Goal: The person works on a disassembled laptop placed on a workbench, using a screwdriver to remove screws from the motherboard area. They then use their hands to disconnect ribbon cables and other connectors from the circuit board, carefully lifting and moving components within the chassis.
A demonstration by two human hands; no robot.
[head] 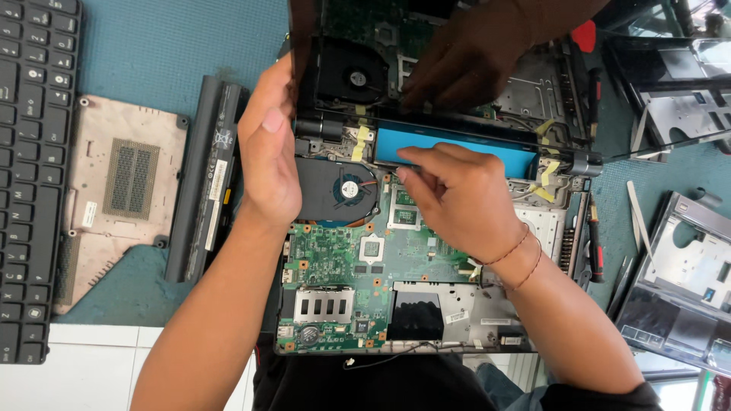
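An opened laptop lies in front of me with its green motherboard (358, 259) and round black fan (339, 190) bare. Its glossy screen (335, 46) stands up at the far side and mirrors the board and a hand. My left hand (266, 144) grips the screen's left edge just above the hinge (320, 128). My right hand (457, 198) hovers over the board's upper middle, thumb and forefinger pinched together at the blue strip (457, 148) along the hinge line. Whether something small sits between those fingertips is hidden.
On the blue mat to the left lie a loose black keyboard (30, 175), a pinkish bottom cover (122, 198) and a long black battery (209, 175). Right of the laptop are a red-and-black screwdriver (594, 243), tweezers (636, 213) and a grey palmrest shell (685, 281).
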